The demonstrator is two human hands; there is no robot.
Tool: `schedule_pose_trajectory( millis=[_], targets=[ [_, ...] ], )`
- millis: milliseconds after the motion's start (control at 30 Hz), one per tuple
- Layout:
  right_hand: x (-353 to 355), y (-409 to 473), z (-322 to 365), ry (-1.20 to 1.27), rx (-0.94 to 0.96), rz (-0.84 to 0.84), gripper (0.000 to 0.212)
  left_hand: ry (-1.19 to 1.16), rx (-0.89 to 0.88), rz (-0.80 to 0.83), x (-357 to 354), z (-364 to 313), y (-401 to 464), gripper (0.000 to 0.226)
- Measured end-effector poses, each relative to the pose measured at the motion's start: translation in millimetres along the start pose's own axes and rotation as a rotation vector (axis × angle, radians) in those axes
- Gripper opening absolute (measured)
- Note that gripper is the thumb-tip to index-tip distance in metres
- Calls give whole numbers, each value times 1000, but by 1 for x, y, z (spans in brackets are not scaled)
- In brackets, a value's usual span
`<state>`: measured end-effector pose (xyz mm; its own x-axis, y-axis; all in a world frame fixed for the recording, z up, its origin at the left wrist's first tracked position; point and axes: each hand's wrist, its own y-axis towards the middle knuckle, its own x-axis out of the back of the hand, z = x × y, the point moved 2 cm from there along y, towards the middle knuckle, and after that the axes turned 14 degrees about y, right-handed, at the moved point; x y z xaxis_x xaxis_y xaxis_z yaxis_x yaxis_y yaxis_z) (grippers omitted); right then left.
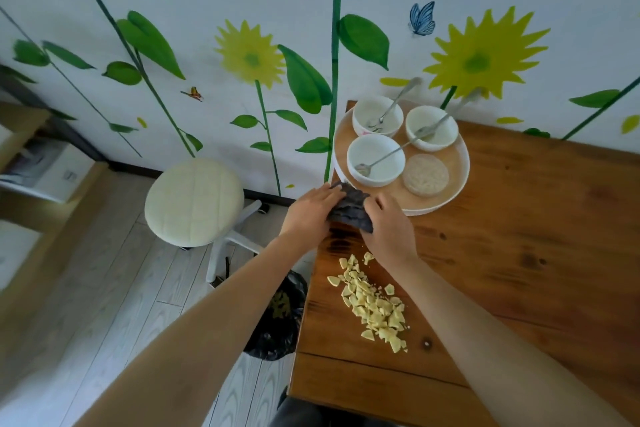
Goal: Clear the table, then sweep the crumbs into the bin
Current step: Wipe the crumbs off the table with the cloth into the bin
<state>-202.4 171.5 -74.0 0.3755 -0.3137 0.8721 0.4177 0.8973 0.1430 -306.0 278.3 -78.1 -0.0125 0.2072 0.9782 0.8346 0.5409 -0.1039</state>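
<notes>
A dark grey cloth (pixel 350 207) is bunched at the left edge of the wooden table (pixel 519 225). My left hand (pixel 308 210) grips its left side and my right hand (pixel 389 229) grips its right side. A pile of pale yellow crumbs (pixel 372 305) lies on the table just nearer to me than my right hand. Beside the table's left edge, on the floor, stands a bin lined with a black bag (pixel 278 315), partly hidden by my left forearm.
A round wooden tray (pixel 450 163) at the table's far left corner holds three white bowls with spoons (pixel 375 159) and a small dish of grains (pixel 425 175). A white round stool (pixel 194 201) stands on the floor to the left, near the flower-painted wall.
</notes>
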Motion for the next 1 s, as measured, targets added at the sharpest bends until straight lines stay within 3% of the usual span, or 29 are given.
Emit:
schedule_pose_trajectory(
  millis=[167,300,467,633,700,833,933,1000],
  targets=[
    [-25,6,-16,-6,58,189,30,157,-48,237,-29,4,18,72],
    [-35,6,-25,1,10,321,26,198,-72,288,-43,2,22,77],
    [-32,13,-28,113,-80,350,34,167,-25,272,-34,-7,23,65],
    [-12,14,-30,269,-295,387,9,217,-49,275,-20,-22,24,36],
    [-3,9,-27,326,-367,436,11,239,-47,306,-18,-29,24,25],
    [5,-18,-28,391,-461,475,8,234,-70,349,-17,-44,7,24],
    [6,-38,-28,461,-483,477,17,221,-60,391,-20,-52,-7,23],
    [6,-49,-25,481,-477,459,10,221,-52,404,-20,-56,-17,23]
  ],
)
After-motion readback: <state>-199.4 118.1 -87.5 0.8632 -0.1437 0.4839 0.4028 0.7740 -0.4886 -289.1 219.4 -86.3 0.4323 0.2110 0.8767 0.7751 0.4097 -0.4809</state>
